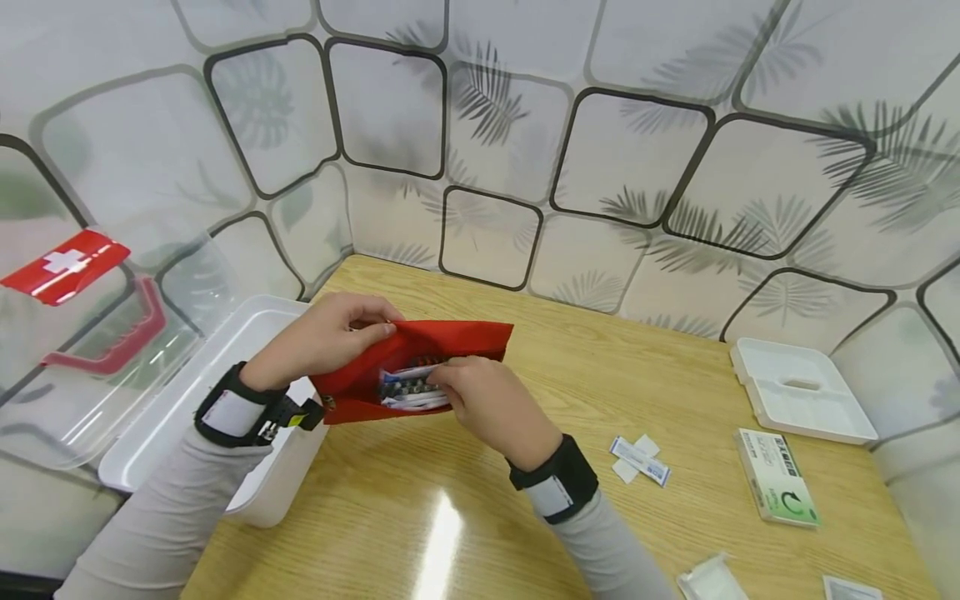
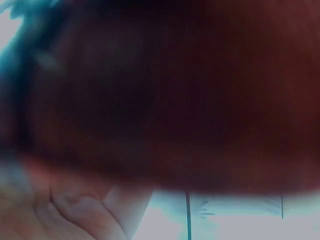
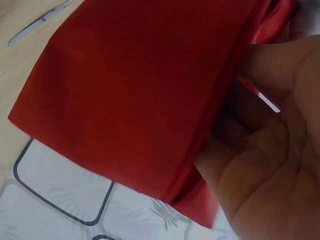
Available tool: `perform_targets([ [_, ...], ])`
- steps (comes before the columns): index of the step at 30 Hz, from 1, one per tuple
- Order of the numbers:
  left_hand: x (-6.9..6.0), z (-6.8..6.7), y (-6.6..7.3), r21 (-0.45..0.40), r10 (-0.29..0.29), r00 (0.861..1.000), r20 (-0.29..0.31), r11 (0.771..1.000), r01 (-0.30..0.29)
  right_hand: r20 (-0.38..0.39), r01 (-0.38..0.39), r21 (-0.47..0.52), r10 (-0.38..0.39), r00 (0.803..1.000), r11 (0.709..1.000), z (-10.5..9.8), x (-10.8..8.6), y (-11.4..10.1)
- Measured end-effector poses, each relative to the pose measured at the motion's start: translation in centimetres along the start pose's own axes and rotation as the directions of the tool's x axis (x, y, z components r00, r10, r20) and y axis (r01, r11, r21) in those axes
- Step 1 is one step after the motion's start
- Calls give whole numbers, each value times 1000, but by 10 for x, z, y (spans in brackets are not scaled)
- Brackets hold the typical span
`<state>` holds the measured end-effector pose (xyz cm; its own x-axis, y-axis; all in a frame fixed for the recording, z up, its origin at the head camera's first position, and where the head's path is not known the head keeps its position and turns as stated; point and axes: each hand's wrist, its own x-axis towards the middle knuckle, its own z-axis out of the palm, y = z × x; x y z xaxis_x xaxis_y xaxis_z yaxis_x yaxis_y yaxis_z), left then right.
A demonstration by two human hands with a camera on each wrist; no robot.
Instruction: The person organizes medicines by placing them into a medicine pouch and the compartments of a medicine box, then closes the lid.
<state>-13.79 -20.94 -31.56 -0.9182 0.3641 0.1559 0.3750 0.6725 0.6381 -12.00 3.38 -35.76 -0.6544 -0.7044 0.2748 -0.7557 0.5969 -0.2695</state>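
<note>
A red fabric pouch (image 1: 465,336) is held up over the table in the head view, its mouth spread apart. Inside show several small packets (image 1: 412,390), some white and some with dark contents. My left hand (image 1: 330,333) grips the pouch's upper left edge, thumb on the near side. My right hand (image 1: 491,404) reaches into the mouth from the right and touches the packets; its fingertips are hidden. In the right wrist view the red pouch (image 3: 125,90) hides the fingers' ends. A dark red blur fills most of the left wrist view, above part of the left hand (image 2: 80,210).
At left stands a white box (image 1: 277,492) with a raised clear lid (image 1: 187,283), pink handle (image 1: 120,333) and red cross label (image 1: 67,265). On the right lie a white tray (image 1: 817,408), a carton (image 1: 780,479), small packets (image 1: 640,460) and a white package (image 1: 712,579).
</note>
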Motion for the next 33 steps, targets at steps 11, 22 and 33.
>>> perform_targets([
  [11, 1, 2, 0, -8, -5, 1000, 11, 1000, 5, 50, 6, -31, -4, 999, 1000, 11, 4, 2],
  [22, 3, 2, 3, -10, -8, 1000, 18, 1000, 8, 67, -12, -27, 14, 998, 1000, 12, -2, 2],
  [33, 3, -1, 3, -12, -26, 1000, 4, 1000, 26, -118, 49, 37, -44, 992, 998, 4, -14, 6],
])
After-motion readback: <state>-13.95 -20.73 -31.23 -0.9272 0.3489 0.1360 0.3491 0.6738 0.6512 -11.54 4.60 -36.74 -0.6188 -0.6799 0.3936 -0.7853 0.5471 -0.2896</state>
